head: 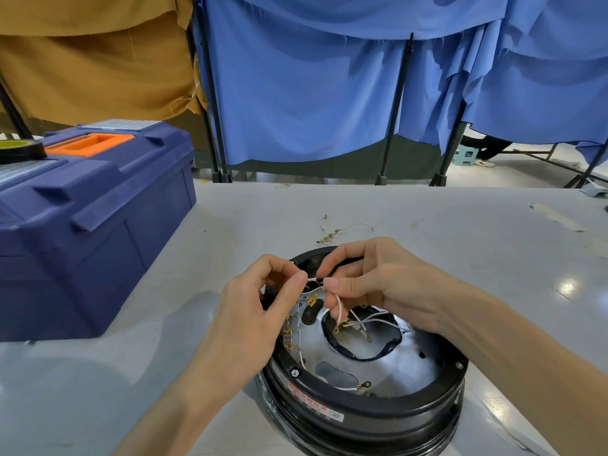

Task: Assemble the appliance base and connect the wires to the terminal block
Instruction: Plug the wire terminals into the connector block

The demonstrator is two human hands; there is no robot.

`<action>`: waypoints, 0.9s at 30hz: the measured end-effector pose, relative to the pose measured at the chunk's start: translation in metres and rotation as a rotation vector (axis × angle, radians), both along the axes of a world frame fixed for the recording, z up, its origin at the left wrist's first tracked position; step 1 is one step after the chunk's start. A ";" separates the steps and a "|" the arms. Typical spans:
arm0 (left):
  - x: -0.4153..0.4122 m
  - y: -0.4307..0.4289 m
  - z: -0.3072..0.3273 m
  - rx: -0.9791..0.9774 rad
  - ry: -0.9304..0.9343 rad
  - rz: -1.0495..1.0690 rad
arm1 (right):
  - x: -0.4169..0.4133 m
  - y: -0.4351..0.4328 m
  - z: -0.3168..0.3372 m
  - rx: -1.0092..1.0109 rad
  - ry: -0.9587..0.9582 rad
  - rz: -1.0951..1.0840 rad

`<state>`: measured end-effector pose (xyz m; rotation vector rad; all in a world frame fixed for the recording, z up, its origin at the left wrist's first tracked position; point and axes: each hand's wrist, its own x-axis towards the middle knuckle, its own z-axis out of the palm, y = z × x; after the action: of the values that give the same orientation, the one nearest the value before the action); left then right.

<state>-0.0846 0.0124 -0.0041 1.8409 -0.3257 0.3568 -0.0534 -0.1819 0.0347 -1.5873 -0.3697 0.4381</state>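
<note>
A round black appliance base (368, 413) with a shiny metal plate inside lies upside down on the grey table (98, 383). Several white wires (371, 322) with brass terminals cross its middle opening. More brass terminals (289, 339) line its left inner rim. Above its far-left edge, my left hand (260, 311) and my right hand (368, 281) pinch the same thin white wire (314, 278) between thumb and fingertips. A brass spade connector (312, 301) hangs just below that wire. The wire runs down under my right hand into the base.
A dark blue toolbox (85, 222) with an orange handle stands at the left, with a roll of black tape (19, 151) on top. Loose wires with brass terminals (335, 233) lie on the table beyond the base. Blue and tan curtains hang behind the table.
</note>
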 end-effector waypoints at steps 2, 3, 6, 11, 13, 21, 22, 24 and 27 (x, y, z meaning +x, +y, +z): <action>0.001 0.000 0.000 -0.010 -0.005 0.006 | 0.001 0.001 0.001 -0.033 -0.023 0.036; 0.001 0.000 0.001 -0.008 -0.010 0.007 | 0.001 0.002 0.002 -0.052 -0.036 0.047; 0.001 0.000 0.001 0.024 -0.029 -0.009 | 0.001 0.004 0.005 -0.084 -0.059 0.078; 0.002 0.005 0.006 -0.009 -0.064 0.025 | -0.002 0.004 0.003 -0.088 -0.031 0.066; 0.008 0.012 0.007 -0.021 -0.043 0.075 | -0.004 0.001 0.002 -0.104 -0.008 0.036; 0.014 0.028 0.005 0.047 0.078 0.033 | -0.009 0.000 0.001 -0.172 0.039 -0.025; 0.012 0.027 0.007 0.075 0.026 0.027 | -0.009 0.001 0.001 -0.172 0.043 -0.019; 0.009 0.023 0.009 0.115 -0.017 -0.001 | -0.009 0.003 0.002 -0.158 0.049 -0.005; 0.008 0.018 0.007 0.187 0.020 -0.016 | -0.010 0.006 0.000 -0.133 0.058 0.007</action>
<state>-0.0763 0.0304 0.0032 2.0222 -0.3707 0.3052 -0.0633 -0.1756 0.0352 -1.6992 -0.3071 0.5213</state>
